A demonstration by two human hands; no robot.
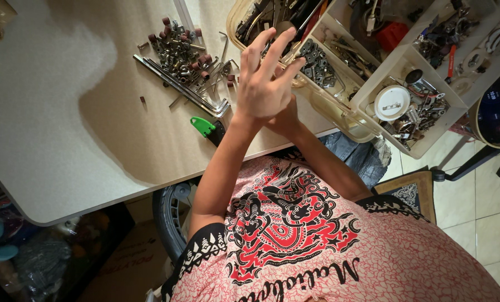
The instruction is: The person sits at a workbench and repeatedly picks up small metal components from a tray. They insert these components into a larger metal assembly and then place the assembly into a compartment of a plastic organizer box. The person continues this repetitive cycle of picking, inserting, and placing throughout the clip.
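My left hand (264, 84) is raised over the table edge with its fingers spread apart and nothing in it. My right hand (286, 120) lies right behind and under it, mostly hidden, so its grip cannot be made out. Both hover between a pile of small metal parts, hex keys and brown cylinders (185, 59) on the left and a clear plastic box of small black metal pieces (317, 64) on the right. A green-handled tool (204, 126) lies at the table edge just left of my left wrist.
The white table (65, 123) stretches to the left. A white compartment tray (412, 53) full of hardware, with a round white lid (391, 102), overhangs at the right. A black wheel (169, 218) sits under the table, a patterned rug (412, 193) on the tiled floor.
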